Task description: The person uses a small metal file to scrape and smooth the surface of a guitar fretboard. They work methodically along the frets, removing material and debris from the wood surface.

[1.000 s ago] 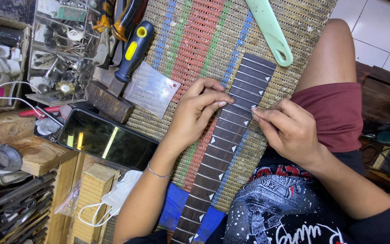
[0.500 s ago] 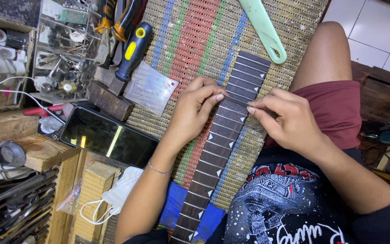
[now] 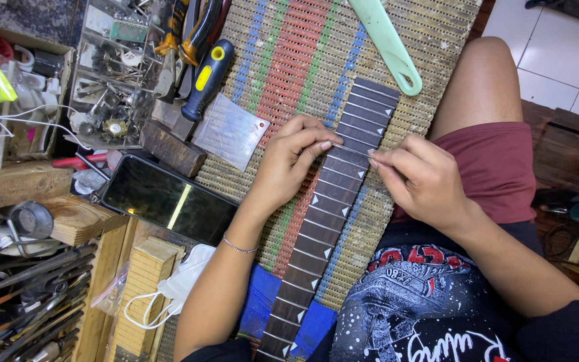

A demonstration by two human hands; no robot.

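Fretboard (image 3: 326, 218) was steadied on woven mat (image 3: 289, 60) by left hand (image 3: 289, 164), a thin fret wire (image 3: 351, 149) pinched between both hands' fingertips; seating judged next, requiring slot alignment.

Small home instrument-repair workshop, floor-level bench.

Person is sitting on a tiled floor (image 3: 551, 60) w/ a dark guitar fretboard (image 3: 326, 214) lying on a striped woven mat (image 3: 289, 53); hand tools are piling up at left: pliers (image 3: 182, 27), a blue/yellow-handled chisel (image 3: 202, 84), a clear parts organiser (image 3: 112, 100) holding small bits, wood blocks (image 3: 8, 184), files etc. in a tray (image 3: 21, 295).
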